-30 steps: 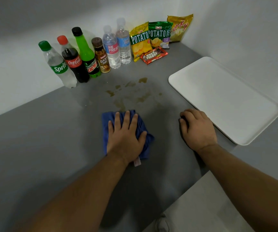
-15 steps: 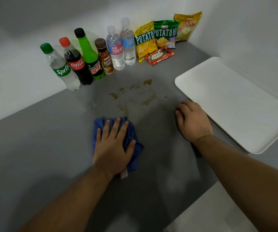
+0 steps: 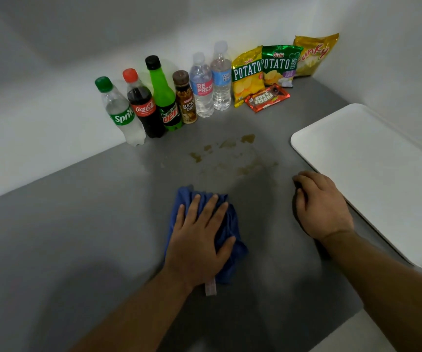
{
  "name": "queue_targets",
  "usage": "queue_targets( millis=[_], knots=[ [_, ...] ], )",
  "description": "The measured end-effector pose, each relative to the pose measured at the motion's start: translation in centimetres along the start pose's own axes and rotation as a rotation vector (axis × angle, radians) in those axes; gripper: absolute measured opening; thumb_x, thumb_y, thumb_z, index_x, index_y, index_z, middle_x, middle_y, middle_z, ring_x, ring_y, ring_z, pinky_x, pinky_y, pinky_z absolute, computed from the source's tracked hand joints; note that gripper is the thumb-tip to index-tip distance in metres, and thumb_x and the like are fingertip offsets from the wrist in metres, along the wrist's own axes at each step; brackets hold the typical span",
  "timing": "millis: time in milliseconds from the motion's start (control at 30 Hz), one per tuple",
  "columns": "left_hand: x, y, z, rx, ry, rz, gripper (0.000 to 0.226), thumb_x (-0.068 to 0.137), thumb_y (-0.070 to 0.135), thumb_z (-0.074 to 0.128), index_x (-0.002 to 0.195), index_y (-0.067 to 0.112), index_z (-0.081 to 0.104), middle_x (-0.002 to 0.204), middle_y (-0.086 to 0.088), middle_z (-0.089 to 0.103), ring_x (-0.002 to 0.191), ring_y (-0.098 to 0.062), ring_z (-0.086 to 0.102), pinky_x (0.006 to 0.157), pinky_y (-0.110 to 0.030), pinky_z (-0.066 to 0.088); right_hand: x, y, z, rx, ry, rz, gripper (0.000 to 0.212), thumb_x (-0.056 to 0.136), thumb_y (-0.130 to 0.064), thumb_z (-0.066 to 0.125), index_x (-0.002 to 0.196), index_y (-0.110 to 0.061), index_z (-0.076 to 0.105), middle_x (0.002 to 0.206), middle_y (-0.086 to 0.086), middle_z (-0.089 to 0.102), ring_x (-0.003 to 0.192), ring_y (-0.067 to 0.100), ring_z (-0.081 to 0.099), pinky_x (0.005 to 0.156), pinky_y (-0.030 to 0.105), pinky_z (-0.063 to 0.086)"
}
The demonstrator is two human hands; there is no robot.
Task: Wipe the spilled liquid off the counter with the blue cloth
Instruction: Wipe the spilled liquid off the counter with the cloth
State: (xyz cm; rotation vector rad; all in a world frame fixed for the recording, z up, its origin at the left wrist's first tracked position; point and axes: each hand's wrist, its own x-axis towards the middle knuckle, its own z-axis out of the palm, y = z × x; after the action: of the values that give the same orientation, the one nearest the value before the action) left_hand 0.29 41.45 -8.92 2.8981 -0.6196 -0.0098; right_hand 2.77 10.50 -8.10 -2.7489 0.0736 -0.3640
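Note:
My left hand (image 3: 199, 240) lies flat on a crumpled blue cloth (image 3: 230, 232) on the grey counter (image 3: 78, 224), fingers spread and pressing it down. A white tag sticks out from under the wrist. Brown spilled liquid (image 3: 230, 153) is scattered in small patches and faint smears just beyond the cloth, apart from it. My right hand (image 3: 321, 204) rests on the counter to the right with its fingers curled under, holding nothing, beside the tray's edge.
A white tray (image 3: 372, 174) lies at the right. Along the back wall stand several bottles (image 3: 164, 97): Sprite, Coca-Cola, Mountain Dew, a brown drink, two water bottles. Chip bags (image 3: 278, 64) and a red snack bar (image 3: 267, 97) sit in the corner.
My left hand slid the cloth left and back toward me, then forward again to just short of the spill. The lower brown patches look fainter. My right hand stayed by the tray.

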Motion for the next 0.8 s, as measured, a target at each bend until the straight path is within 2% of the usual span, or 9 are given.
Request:
queue_targets(
  millis=[100, 200, 300, 467, 567, 667, 800],
  knots=[
    [0.0, -3.2, -0.7, 0.04, 0.009, -0.077, 0.075, 0.098, 0.074, 0.032, 0.162, 0.038, 0.021, 0.172, 0.009, 0.02, 0.161, -0.027, 0.013, 0.125, -0.064, 0.018, 0.0, 0.0, 0.0, -0.003, -0.004, 0.004, 0.036, 0.096, -0.009, 0.061, 0.131, -0.004, 0.065, 0.135, 0.017, 0.063, 0.126, 0.038, 0.055, 0.112, 0.049, 0.044],
    [3.1, -6.0, -1.5, 0.043, -0.068, -0.212, 0.079, 0.095, 0.08, 0.022, 0.163, 0.043, 0.008, 0.174, 0.011, 0.008, 0.161, -0.031, 0.002, 0.124, -0.069, 0.006, 0.0, 0.2, 0.3, -0.006, 0.008, -0.001, 0.036, 0.095, -0.009, 0.061, 0.131, -0.003, 0.065, 0.134, 0.018, 0.064, 0.125, 0.038, 0.055, 0.111, 0.048, 0.043],
    [7.1, -6.4, -1.6, 0.014, -0.108, -0.271, 0.082, 0.091, 0.082, 0.013, 0.162, 0.044, -0.001, 0.174, 0.012, -0.001, 0.161, -0.033, -0.005, 0.123, -0.07, -0.002, 0.0, 0.2, 0.4, -0.002, 0.04, -0.017, 0.037, 0.096, -0.014, 0.052, 0.129, -0.004, 0.066, 0.132, 0.016, 0.064, 0.122, 0.037, 0.055, 0.108, 0.047, 0.045],
    [8.5, -3.4, -1.3, 0.007, -0.11, -0.172, 0.081, 0.093, 0.08, 0.014, 0.163, 0.04, 0.0, 0.175, 0.01, -0.002, 0.161, -0.032, -0.008, 0.126, -0.065, -0.002, 0.1, 0.1, 0.5, -0.005, 0.042, -0.01, 0.042, 0.094, -0.021, 0.047, 0.128, -0.006, 0.066, 0.132, 0.014, 0.064, 0.122, 0.036, 0.055, 0.107, 0.048, 0.047],
    [5.5, -2.6, -0.6, 0.012, -0.032, -0.077, 0.079, 0.097, 0.077, 0.023, 0.164, 0.037, 0.01, 0.174, 0.009, 0.008, 0.161, -0.03, 0.001, 0.127, -0.063, 0.009, 0.2, 0.1, 0.5, -0.013, 0.041, -0.006, 0.042, 0.095, -0.023, 0.046, 0.129, -0.007, 0.065, 0.132, 0.014, 0.064, 0.122, 0.036, 0.055, 0.107, 0.048, 0.047],
    [3.5, -2.9, -0.4, 0.013, 0.015, -0.066, 0.077, 0.098, 0.075, 0.028, 0.163, 0.037, 0.018, 0.173, 0.011, 0.016, 0.161, -0.026, 0.008, 0.127, -0.06, 0.015, 0.2, 0.2, 0.6, -0.039, 0.018, -0.002, 0.043, 0.097, -0.027, 0.045, 0.13, -0.006, 0.064, 0.132, 0.015, 0.064, 0.121, 0.037, 0.056, 0.106, 0.05, 0.048],
    [3.4, -3.1, -0.9, 0.008, 0.023, -0.065, 0.075, 0.098, 0.075, 0.027, 0.163, 0.038, 0.019, 0.173, 0.012, 0.015, 0.161, -0.024, 0.008, 0.127, -0.058, 0.014, 1.1, -0.6, 1.1, -0.107, 0.085, -0.011, 0.039, 0.1, -0.029, 0.046, 0.118, -0.006, 0.071, 0.121, 0.016, 0.069, 0.109, 0.039, 0.06, 0.093, 0.047, 0.052]
  ],
)
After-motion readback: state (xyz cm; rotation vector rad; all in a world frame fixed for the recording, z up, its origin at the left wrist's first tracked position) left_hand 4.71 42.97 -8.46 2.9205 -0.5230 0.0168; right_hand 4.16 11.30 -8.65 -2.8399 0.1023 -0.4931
